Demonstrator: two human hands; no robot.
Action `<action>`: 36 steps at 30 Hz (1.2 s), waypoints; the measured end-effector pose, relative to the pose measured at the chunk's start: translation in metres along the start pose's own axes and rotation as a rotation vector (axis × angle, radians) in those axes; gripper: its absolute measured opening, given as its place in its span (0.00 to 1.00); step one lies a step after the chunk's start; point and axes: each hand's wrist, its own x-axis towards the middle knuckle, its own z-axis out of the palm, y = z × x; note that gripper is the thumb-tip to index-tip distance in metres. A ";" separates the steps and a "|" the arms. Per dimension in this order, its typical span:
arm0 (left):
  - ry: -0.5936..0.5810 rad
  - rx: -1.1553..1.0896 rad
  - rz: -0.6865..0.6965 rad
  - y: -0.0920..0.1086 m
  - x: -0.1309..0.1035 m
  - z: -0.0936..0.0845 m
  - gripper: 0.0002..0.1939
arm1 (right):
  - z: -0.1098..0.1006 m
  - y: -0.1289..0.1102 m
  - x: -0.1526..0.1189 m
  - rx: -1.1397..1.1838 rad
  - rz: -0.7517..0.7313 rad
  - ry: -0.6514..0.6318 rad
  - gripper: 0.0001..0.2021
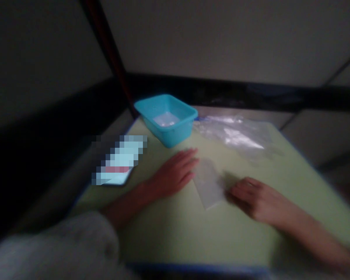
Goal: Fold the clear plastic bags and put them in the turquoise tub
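A small translucent plastic bag or sheet lies flat on the yellow-green table, between my two hands. At its left edge is my left hand, palm down with the fingers stretched out and a little apart. My right hand is closed at the bag's right side, its fingers curled under. Whether those fingertips pinch anything is hidden by the hand and the blur.
Farther back stands a turquoise plastic basin with something whitish inside. Crumpled clear plastic lies to its right. A phone-like device, partly pixelated, rests by the left table edge. Walls rise behind the table.
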 end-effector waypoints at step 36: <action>0.094 -0.070 0.350 0.022 -0.005 0.001 0.10 | 0.003 0.004 0.013 0.374 0.191 0.053 0.09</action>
